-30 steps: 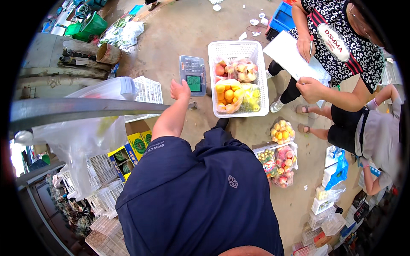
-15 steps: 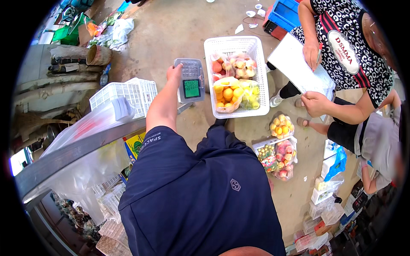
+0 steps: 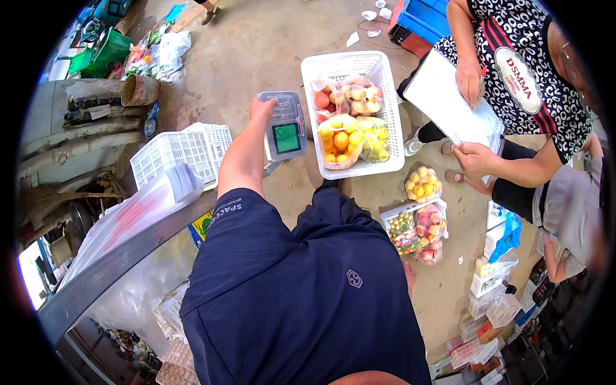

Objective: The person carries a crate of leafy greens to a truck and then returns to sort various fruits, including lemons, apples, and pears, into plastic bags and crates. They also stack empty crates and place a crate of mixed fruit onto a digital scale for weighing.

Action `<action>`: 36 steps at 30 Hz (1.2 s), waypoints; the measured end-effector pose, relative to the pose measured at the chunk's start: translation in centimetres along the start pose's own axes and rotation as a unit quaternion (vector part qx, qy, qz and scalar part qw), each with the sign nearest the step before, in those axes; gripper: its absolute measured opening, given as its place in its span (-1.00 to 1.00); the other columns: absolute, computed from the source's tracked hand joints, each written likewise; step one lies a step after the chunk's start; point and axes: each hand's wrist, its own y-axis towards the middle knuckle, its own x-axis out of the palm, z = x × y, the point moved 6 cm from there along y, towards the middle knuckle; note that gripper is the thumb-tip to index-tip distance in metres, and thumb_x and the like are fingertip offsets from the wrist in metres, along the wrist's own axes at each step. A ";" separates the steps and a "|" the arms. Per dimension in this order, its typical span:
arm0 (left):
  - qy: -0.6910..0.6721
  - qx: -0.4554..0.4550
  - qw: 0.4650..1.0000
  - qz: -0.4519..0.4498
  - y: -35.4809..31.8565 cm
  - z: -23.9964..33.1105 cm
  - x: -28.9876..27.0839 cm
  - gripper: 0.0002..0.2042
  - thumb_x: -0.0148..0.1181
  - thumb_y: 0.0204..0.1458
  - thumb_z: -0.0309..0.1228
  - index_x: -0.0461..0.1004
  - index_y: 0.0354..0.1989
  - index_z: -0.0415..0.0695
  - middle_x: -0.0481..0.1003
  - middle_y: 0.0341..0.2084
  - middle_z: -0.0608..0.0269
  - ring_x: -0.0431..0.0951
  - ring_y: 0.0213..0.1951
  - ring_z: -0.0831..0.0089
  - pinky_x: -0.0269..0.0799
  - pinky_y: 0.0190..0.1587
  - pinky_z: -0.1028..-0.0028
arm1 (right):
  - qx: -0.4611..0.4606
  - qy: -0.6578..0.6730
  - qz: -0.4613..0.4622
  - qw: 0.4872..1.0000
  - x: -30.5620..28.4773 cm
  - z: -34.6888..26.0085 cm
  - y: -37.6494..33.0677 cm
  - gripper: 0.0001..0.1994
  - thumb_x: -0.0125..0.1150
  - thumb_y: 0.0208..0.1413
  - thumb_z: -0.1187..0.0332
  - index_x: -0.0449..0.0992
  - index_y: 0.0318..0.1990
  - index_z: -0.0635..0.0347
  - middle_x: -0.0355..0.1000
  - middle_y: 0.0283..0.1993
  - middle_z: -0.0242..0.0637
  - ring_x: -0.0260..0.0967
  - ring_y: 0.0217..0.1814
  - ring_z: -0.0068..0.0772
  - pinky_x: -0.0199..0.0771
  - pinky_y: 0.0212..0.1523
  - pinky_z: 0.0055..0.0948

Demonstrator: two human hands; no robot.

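My left hand (image 3: pixel 261 111) is at the upper left edge of a grey weighing scale display (image 3: pixel 285 125) with a lit green screen. One fingertip lies on its keypad, and the other fingers are mostly hidden at the edge. Just right of the display is a white plastic crate (image 3: pixel 393 115). It holds clear bags of peaches (image 3: pixel 363 96), orange-coloured round fruit (image 3: pixel 341 140) and yellow-green fruit (image 3: pixel 375 142). What bears the crate is hidden. Of my right hand (image 3: pixel 410 277), only a sliver of skin shows beside my dark shirt, its fingers not distinguishable.
At right a person writes with a pen on a white pad (image 3: pixel 443 90); another person is behind. Bagged fruit (image 3: pixel 423 185) and a fruit-filled box (image 3: pixel 403 232) sit on the floor. A metal rail (image 3: pixel 135 247), plastic bags (image 3: pixel 131 208) and white baskets (image 3: pixel 170 154) are at left.
The view has shifted slightly. My left hand remains at the display, its fingertip slightly lower on the keypad. The screen's digits look different. A foot now shows at the top edge.
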 end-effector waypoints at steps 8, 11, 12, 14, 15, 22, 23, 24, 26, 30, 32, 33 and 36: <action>0.131 0.058 0.988 0.066 -0.4 2.6 -0.7 -0.23 0.40 -0.30 -0.28 0.19 0.15 -0.26 0.40 -0.01 -0.09 0.43 0.04 0.14 0.37 0.05 0.31 | 0.006 -0.024 -0.005 1.000 -0.4 1.3 0.4 -0.72 0.05 0.19 0.28 0.34 -0.07 0.31 0.44 -0.25 -0.18 0.47 -0.30 -0.37 0.54 -0.38 -0.48; 0.166 0.048 0.984 0.035 -0.3 3.3 -0.5 -0.15 0.41 -0.33 -0.26 0.13 0.21 -0.19 0.29 0.09 -0.07 0.39 0.07 0.09 0.34 0.10 0.27 | 0.006 -0.027 0.000 1.000 0.1 0.9 -0.1 -0.72 0.06 0.19 0.28 0.35 -0.07 0.31 0.44 -0.24 -0.18 0.47 -0.30 -0.37 0.54 -0.38 -0.47; 0.178 0.028 0.983 0.023 -0.9 3.9 -0.9 -0.17 0.41 -0.33 -0.26 0.14 0.20 -0.17 0.28 0.10 -0.06 0.39 0.07 0.09 0.34 0.09 0.27 | 0.005 -0.031 0.003 0.999 0.2 0.6 -0.3 -0.72 0.05 0.19 0.28 0.35 -0.07 0.31 0.44 -0.23 -0.17 0.47 -0.30 -0.37 0.54 -0.38 -0.47; 0.204 -0.009 0.979 -0.008 -2.1 5.5 -1.1 -0.20 0.40 -0.33 -0.25 0.16 0.18 -0.14 0.26 0.10 -0.04 0.40 0.06 0.09 0.36 0.08 0.25 | -0.008 -0.021 -0.003 1.000 -0.5 1.9 0.9 -0.72 0.05 0.19 0.28 0.35 -0.07 0.32 0.44 -0.23 -0.16 0.47 -0.29 -0.36 0.54 -0.36 -0.46; 0.216 -0.010 0.976 0.003 -2.1 5.4 -1.1 -0.21 0.40 -0.32 -0.25 0.17 0.17 -0.13 0.26 0.10 -0.03 0.40 0.06 0.09 0.36 0.07 0.24 | -0.016 -0.018 -0.008 1.000 -0.2 1.7 0.8 -0.71 0.05 0.19 0.29 0.35 -0.06 0.32 0.44 -0.22 -0.16 0.47 -0.29 -0.36 0.55 -0.35 -0.45; 0.256 -0.014 0.966 0.029 -2.6 5.9 -1.1 -0.24 0.38 -0.30 -0.21 0.19 0.15 -0.09 0.25 0.10 -0.01 0.40 0.06 0.08 0.37 0.06 0.23 | 0.010 -0.014 0.012 1.000 -0.2 2.2 0.6 -0.68 0.05 0.19 0.29 0.33 -0.03 0.37 0.45 -0.17 -0.09 0.48 -0.26 -0.32 0.55 -0.30 -0.44; 0.257 -0.014 0.966 0.028 -2.7 5.9 -1.1 -0.24 0.38 -0.30 -0.21 0.19 0.15 -0.08 0.25 0.10 -0.01 0.40 0.06 0.08 0.37 0.06 0.23 | 0.010 -0.013 0.011 1.000 -0.4 2.6 0.9 -0.68 0.05 0.19 0.29 0.33 -0.03 0.37 0.45 -0.17 -0.09 0.49 -0.26 -0.32 0.55 -0.31 -0.45; 0.256 -0.014 0.966 0.029 -2.6 5.8 -1.1 -0.24 0.38 -0.30 -0.21 0.18 0.16 -0.08 0.25 0.10 -0.01 0.40 0.06 0.08 0.37 0.06 0.23 | 0.009 -0.011 0.009 1.000 -0.3 2.6 1.0 -0.68 0.05 0.19 0.29 0.33 -0.03 0.38 0.45 -0.17 -0.08 0.49 -0.26 -0.32 0.54 -0.31 -0.46; 0.254 -0.015 0.967 0.030 -2.3 5.5 -1.1 -0.23 0.38 -0.30 -0.21 0.17 0.16 -0.08 0.25 0.10 -0.01 0.40 0.06 0.08 0.37 0.07 0.23 | 0.012 -0.026 0.019 0.999 -0.4 2.5 1.0 -0.68 0.04 0.19 0.30 0.33 -0.03 0.38 0.46 -0.18 -0.09 0.49 -0.27 -0.33 0.54 -0.32 -0.46; 0.264 -0.019 0.964 0.026 -2.6 5.8 -1.0 -0.21 0.38 -0.29 -0.20 0.13 0.18 -0.07 0.24 0.10 0.00 0.40 0.06 0.08 0.38 0.06 0.23 | 0.005 -0.019 0.010 1.000 0.0 1.9 1.3 -0.68 0.04 0.19 0.30 0.34 -0.03 0.39 0.46 -0.19 -0.10 0.49 -0.28 -0.34 0.55 -0.34 -0.47; 0.269 -0.034 0.962 0.017 -3.0 6.1 -1.2 -0.19 0.38 -0.29 -0.20 0.11 0.20 -0.06 0.23 0.11 0.00 0.40 0.06 0.09 0.38 0.06 0.23 | 0.007 -0.031 0.011 0.999 0.2 1.3 1.3 -0.69 0.04 0.20 0.30 0.34 -0.04 0.39 0.46 -0.21 -0.12 0.49 -0.28 -0.35 0.55 -0.35 -0.47; 0.269 -0.035 0.962 0.013 -3.1 6.2 -1.3 -0.19 0.38 -0.28 -0.20 0.11 0.20 -0.06 0.22 0.11 -0.01 0.40 0.06 0.09 0.38 0.07 0.23 | 0.008 -0.036 0.012 0.999 0.4 0.8 1.1 -0.69 0.04 0.20 0.30 0.34 -0.04 0.39 0.46 -0.21 -0.12 0.49 -0.28 -0.35 0.55 -0.35 -0.48; 0.265 -0.026 0.964 0.011 -3.3 6.2 -1.5 -0.19 0.38 -0.28 -0.19 0.11 0.20 -0.07 0.22 0.11 -0.02 0.39 0.07 0.09 0.37 0.07 0.24 | -0.002 -0.048 0.002 0.999 0.7 0.1 1.0 -0.70 0.03 0.20 0.29 0.35 -0.07 0.38 0.45 -0.25 -0.16 0.48 -0.31 -0.37 0.55 -0.37 -0.48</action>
